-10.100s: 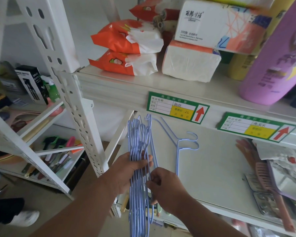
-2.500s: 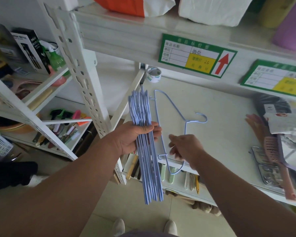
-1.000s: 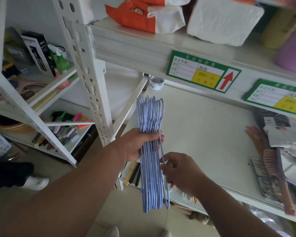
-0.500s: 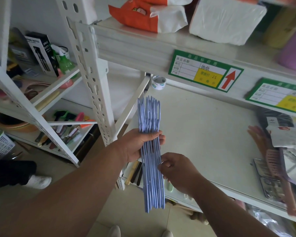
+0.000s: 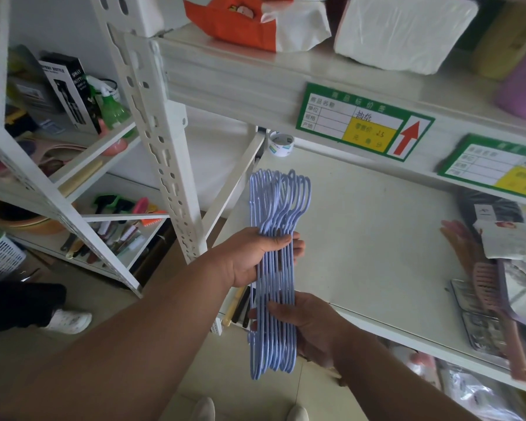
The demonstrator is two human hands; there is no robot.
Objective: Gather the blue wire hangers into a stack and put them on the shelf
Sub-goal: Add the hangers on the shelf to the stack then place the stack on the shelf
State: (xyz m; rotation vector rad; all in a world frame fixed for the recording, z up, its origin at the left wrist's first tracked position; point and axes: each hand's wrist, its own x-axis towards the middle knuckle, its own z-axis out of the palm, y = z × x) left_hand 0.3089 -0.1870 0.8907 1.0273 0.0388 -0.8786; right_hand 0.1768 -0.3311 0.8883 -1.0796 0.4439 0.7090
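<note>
Blue hanger stack between two hands: left hand, right hand

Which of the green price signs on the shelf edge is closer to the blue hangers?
The left green price sign, with the fully visible red arrow. It hangs above the blue hangers; the other sign is at the picture's right edge.

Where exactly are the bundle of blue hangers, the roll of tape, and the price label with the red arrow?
blue hangers [image 5: 275,268]: head view, middle of the wire bundle.
roll of tape [image 5: 281,143]: head view, its top ring.
price label [image 5: 365,126]: head view, centre of the green-bordered card.
</note>
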